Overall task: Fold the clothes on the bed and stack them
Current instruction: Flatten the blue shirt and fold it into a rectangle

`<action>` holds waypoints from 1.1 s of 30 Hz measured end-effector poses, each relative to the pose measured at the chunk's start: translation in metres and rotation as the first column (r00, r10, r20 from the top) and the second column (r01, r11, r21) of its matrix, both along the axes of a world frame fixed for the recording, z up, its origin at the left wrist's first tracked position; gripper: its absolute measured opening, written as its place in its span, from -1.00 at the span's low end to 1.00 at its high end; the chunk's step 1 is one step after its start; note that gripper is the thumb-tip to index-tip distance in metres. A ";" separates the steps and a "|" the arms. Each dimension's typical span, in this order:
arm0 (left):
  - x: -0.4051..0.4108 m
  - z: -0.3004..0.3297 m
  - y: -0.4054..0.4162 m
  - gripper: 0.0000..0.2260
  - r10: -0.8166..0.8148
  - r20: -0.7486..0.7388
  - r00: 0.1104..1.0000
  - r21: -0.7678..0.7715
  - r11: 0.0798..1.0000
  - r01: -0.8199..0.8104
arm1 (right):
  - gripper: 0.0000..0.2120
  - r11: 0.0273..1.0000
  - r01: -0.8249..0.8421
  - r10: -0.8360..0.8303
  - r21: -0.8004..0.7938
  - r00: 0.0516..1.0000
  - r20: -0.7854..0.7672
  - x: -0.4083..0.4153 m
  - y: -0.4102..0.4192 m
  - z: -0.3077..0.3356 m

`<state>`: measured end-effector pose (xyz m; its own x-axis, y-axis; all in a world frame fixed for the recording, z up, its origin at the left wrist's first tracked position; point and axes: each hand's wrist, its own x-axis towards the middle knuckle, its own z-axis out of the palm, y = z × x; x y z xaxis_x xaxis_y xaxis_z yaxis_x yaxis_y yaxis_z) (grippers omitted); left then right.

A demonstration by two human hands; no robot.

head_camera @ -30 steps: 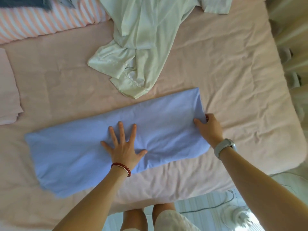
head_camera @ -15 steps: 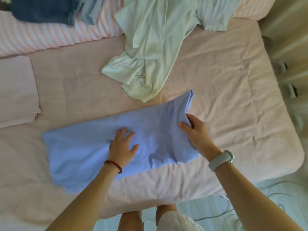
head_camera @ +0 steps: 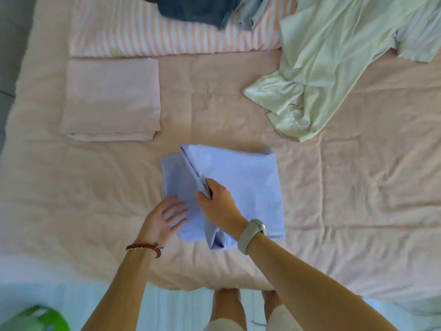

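Observation:
A light blue garment [head_camera: 248,187] lies folded over on the pink bed [head_camera: 358,199], its right half laid across the left half. My right hand [head_camera: 218,206] pinches the raised folded edge near the middle. My left hand [head_camera: 164,217] hovers with fingers spread at the garment's lower left corner, touching its edge. A folded pale pink cloth [head_camera: 109,99] rests at the left. A crumpled pale green garment [head_camera: 334,63] sprawls at the upper right. Dark denim clothing [head_camera: 195,8] sits at the top.
A pink-and-white striped pillow [head_camera: 155,37] lies along the far side under the denim. The bed's near edge runs just in front of my legs. A green object [head_camera: 38,318] shows on the floor at bottom left.
My right hand has carried the blue garment's right end leftward over the rest, halving its length. My left hand lifted off the middle and shifted to the lower left corner. The view swung left.

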<state>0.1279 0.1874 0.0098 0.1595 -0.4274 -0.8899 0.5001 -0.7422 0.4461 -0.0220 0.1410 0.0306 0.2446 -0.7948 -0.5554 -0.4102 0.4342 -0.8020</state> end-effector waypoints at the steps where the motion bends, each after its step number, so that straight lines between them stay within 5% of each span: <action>1: 0.009 -0.003 0.004 -0.77 0.036 -0.028 0.999 -0.010 0.999 -0.037 | -0.81 1.000 -0.017 0.017 0.013 1.000 0.020 0.016 0.004 -0.005; 3: 0.020 -0.010 0.009 -0.71 0.058 -0.066 0.996 -0.022 0.998 -0.060 | -0.94 0.994 -0.077 0.073 0.076 0.996 0.052 0.040 0.010 -0.014; 5: 0.024 -0.017 0.010 -0.67 -0.013 -0.063 0.998 -0.019 1.000 0.011 | -0.70 0.977 -0.148 0.147 0.154 0.989 0.018 0.050 0.014 -0.025; 7: 0.023 -0.024 0.007 -0.69 -0.086 -0.048 0.995 -0.049 0.995 0.084 | -0.67 0.976 -0.133 0.148 0.171 0.986 -0.075 0.044 0.018 -0.032; 9: 0.018 -0.031 0.000 -0.74 -0.192 0.121 0.974 -0.091 0.975 0.203 | -0.72 0.998 -0.019 0.030 0.062 0.985 -0.172 0.023 0.021 -0.034; 11: 0.010 -0.039 -0.005 -0.75 -0.337 0.423 0.841 -0.022 0.924 0.382 | -0.73 0.986 0.047 -0.095 -0.159 0.945 -0.313 -0.003 0.022 -0.033; 14: -0.005 -0.048 -0.008 -0.76 -0.389 0.635 0.668 0.098 0.898 0.430 | -0.68 0.896 -0.062 -0.212 -0.440 0.811 -0.545 -0.031 0.013 -0.030; 16: -0.012 -0.049 -0.006 -0.86 -0.317 0.716 0.622 0.038 0.907 0.419 | -0.61 0.858 -0.192 -0.200 -0.477 0.729 -0.654 -0.042 0.000 -0.032; 19: -0.011 -0.046 0.005 -0.86 -0.188 0.741 0.645 -0.116 0.910 0.399 | -0.52 0.890 -0.354 0.004 -0.288 0.637 -0.771 -0.048 -0.020 -0.044; 22: 0.002 -0.046 0.021 -0.87 -0.196 0.722 0.663 -0.114 0.912 0.394 | -0.51 0.847 -0.519 0.216 -0.117 0.538 -0.815 -0.045 -0.027 -0.066; 28: 0.030 -0.038 -0.011 -0.68 -0.166 0.310 0.936 -0.286 0.923 0.258 | -0.50 0.829 -0.555 0.266 -0.067 0.497 -0.826 -0.034 -0.027 -0.087; 30: 0.035 -0.036 -0.035 -0.74 -0.156 0.315 0.936 -0.339 0.903 0.264 | -0.50 0.826 -0.548 0.227 -0.130 0.535 -0.814 -0.039 -0.025 -0.083; 33: 0.033 -0.041 -0.074 -0.85 -0.201 0.557 0.806 -0.269 0.874 0.404 | -0.50 0.866 -0.440 0.101 -0.236 0.617 -0.780 -0.048 -0.018 -0.076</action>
